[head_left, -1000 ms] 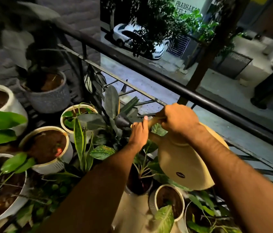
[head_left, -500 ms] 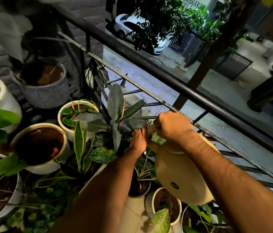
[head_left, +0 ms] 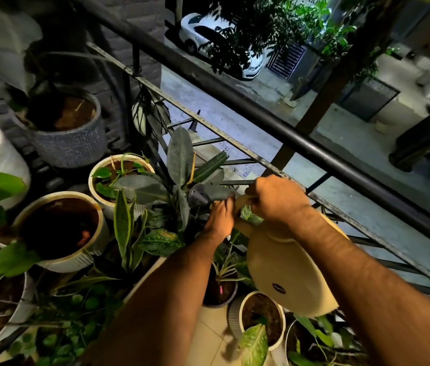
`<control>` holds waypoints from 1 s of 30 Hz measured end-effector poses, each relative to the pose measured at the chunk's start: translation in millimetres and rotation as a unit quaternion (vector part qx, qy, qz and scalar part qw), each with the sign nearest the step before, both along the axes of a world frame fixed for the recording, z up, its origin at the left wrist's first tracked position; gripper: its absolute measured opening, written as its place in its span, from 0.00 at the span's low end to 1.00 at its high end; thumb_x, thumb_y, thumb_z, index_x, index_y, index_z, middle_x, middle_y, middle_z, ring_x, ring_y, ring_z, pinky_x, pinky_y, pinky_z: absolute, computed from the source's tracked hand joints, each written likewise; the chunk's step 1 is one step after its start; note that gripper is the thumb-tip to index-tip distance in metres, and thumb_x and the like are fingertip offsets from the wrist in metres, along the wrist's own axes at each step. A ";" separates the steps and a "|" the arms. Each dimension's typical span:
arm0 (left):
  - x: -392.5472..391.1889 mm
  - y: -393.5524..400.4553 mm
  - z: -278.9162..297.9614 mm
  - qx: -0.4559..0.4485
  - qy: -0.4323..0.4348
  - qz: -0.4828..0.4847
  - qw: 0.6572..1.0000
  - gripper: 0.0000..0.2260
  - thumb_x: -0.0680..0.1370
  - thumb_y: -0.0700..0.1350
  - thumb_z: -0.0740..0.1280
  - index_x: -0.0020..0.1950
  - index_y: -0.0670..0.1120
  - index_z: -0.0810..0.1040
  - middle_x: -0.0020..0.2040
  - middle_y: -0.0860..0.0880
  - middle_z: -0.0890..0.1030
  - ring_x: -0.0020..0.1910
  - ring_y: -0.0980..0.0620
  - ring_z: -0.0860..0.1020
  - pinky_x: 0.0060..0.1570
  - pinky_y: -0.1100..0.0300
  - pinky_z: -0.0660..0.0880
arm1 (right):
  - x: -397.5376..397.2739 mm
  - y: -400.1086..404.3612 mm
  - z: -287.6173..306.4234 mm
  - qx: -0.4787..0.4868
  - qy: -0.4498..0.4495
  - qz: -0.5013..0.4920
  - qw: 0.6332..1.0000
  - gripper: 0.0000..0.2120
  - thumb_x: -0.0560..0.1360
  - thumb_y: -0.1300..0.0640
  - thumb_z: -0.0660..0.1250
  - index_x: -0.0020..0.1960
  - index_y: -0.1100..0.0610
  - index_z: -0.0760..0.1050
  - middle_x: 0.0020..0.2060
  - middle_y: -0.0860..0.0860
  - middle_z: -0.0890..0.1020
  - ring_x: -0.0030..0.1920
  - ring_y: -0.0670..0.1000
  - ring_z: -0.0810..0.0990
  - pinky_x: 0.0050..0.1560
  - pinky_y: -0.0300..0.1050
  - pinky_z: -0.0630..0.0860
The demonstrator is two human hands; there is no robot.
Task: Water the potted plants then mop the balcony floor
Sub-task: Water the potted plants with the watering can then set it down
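Right hand (head_left: 274, 200): wrapped around the top handle of the watering can (head_left: 288, 270), fingers clamped on the handle, forearm running in from the lower right.
Left hand (head_left: 220, 216): at the can's neck, fingers closed on the base of the spout, just beside the right hand.
Watering can: beige, tilted forward, held in the air over the pots near the railing (head_left: 261, 112); round dark logo on its side.
Spout head (head_left: 198, 198): dark, pointed left and down among the broad dark leaves of the rubber plant (head_left: 179, 159).
Water: cannot tell whether any is flowing.
Large cream pot (head_left: 76, 257): left of the hands, filled with dark wet-looking soil, no tall plant in it.
Small cream pot (head_left: 100, 191): behind the large one, with a few small green leaves.
Grey textured pot (head_left: 73, 146): further back by the brick wall, brown soil inside.
Snake plant leaf (head_left: 122, 228): upright, between the large cream pot and the left forearm.
Ribbed white pot (head_left: 235, 320): on the floor under the can, variegated leaf in front of it.
Floor (head_left: 208, 336): pale tiles, visible between the forearms at the bottom edge.
Street side: white car (head_left: 195, 33) parked below, beyond the railing, partly hidden by tree foliage.
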State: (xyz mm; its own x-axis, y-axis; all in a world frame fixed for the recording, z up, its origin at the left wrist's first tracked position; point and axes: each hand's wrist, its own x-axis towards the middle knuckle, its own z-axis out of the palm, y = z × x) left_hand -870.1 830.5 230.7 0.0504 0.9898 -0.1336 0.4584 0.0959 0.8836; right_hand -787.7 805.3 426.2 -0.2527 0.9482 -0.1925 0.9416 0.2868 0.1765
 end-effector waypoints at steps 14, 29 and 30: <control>24.4 -62.7 23.2 0.172 0.237 -0.117 0.949 0.30 0.73 0.35 0.70 0.72 0.31 0.63 0.51 0.35 0.79 0.51 0.35 0.78 0.64 0.39 0.68 | 73.6 -72.7 -9.8 -0.017 0.090 -0.070 0.993 0.12 0.77 0.44 0.69 0.49 0.52 0.70 0.43 0.49 0.75 0.45 0.50 0.76 0.46 0.45 0.76; 28.3 -186.7 61.8 0.344 0.395 -0.067 0.849 0.22 0.71 0.34 0.66 0.63 0.36 0.64 0.40 0.41 0.80 0.35 0.41 0.77 0.49 0.46 0.75 | 109.1 -190.0 2.5 0.018 0.133 -0.005 0.991 0.15 0.76 0.46 0.69 0.43 0.59 0.77 0.38 0.54 0.79 0.41 0.57 0.80 0.40 0.47 0.76; 27.0 -195.2 62.3 0.339 0.382 -0.065 0.857 0.19 0.72 0.34 0.64 0.62 0.37 0.65 0.38 0.41 0.80 0.34 0.41 0.77 0.47 0.48 0.73 | 110.3 -197.3 0.7 0.019 0.136 -0.001 0.991 0.15 0.76 0.46 0.69 0.41 0.58 0.75 0.35 0.54 0.77 0.40 0.58 0.80 0.38 0.46 0.73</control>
